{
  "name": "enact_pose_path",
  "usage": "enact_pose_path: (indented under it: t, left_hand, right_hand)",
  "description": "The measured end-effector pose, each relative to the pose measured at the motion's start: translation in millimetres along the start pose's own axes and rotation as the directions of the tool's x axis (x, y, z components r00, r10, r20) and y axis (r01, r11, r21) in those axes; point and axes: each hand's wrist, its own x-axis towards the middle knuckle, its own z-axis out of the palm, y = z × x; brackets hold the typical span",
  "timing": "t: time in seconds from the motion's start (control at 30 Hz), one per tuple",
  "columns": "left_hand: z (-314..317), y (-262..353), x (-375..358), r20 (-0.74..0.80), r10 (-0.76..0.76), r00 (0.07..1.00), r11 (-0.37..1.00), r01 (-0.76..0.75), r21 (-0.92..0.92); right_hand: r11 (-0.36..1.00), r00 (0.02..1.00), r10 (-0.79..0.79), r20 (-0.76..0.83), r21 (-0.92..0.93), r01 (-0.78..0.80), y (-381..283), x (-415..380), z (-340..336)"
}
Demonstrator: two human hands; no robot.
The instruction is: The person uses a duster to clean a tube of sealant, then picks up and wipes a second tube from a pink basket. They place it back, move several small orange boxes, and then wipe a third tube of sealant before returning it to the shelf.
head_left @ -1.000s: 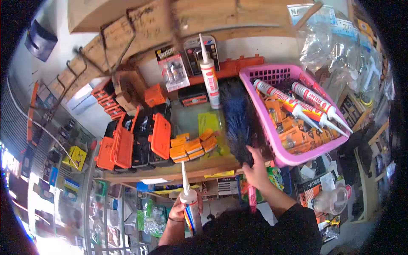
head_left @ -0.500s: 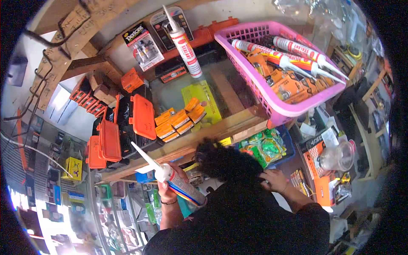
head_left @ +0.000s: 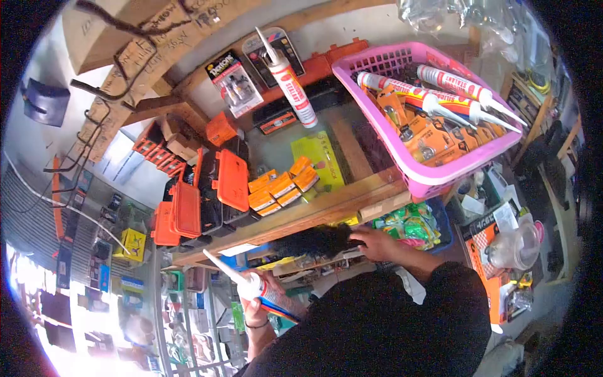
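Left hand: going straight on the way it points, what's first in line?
The left hand would probably meet the wooden shelf edge first, its held tube leading; depth is unclear.

Org bxs [head_left: 281, 185] nr org-lid cases [head_left: 232, 180]

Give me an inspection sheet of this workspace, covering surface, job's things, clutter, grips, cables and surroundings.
Surface: glass counter, wooden front edge.
Job's things: nozzled tube and black duster, both in hand; sealant tube standing on the counter.
Clutter: small orange boxes, orange-lidded cases, pink basket holding more tubes and packets.
Grips: left grip closed around the nozzled tube; right grip curled on the duster's end.
Cables: thin pale cord at far left, use unclear.
Surroundings: wooden beam with dark hooks.
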Motion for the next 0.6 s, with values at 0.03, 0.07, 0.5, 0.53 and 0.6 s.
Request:
enact_pose_path:
  t: [0.03, 0.07, 0.5, 0.53, 0.6]
  left_hand:
    - [-0.7, 0.8, -6.4, -0.058, 0.018, 0.998, 1.000, -0.019, -0.017]
    - [-0.5, 2.3, -11.9, -0.107, 0.015, 0.994, 1.000, -0.018, -0.023]
    - [7.6, 3.5, -37.3, -0.219, -0.015, 0.976, 1.000, 0.021, 0.023]
    - [7.8, 5.2, -35.7, -0.155, -0.032, 0.987, 0.999, 0.037, 0.033]
    - [10.2, 2.0, -34.7, -0.165, -0.027, 0.986, 0.998, 0.034, 0.044]
  right_hand:
    - [1.000, 1.000, -0.012, -0.004, -0.001, 0.012, 5.6, 2.3, -1.4]
    - [0.997, 0.997, 0.075, -0.010, 0.022, -0.075, 11.3, 5.3, -3.3]
    - [0.993, 0.970, 0.087, -0.226, 0.095, -0.067, 30.0, 114.9, 29.1]
    - [0.992, 0.966, 0.085, -0.245, 0.114, -0.059, 28.3, 121.2, 32.7]
    - [0.988, 0.956, 0.084, -0.280, 0.150, -0.043, 26.3, 137.0, 36.8]
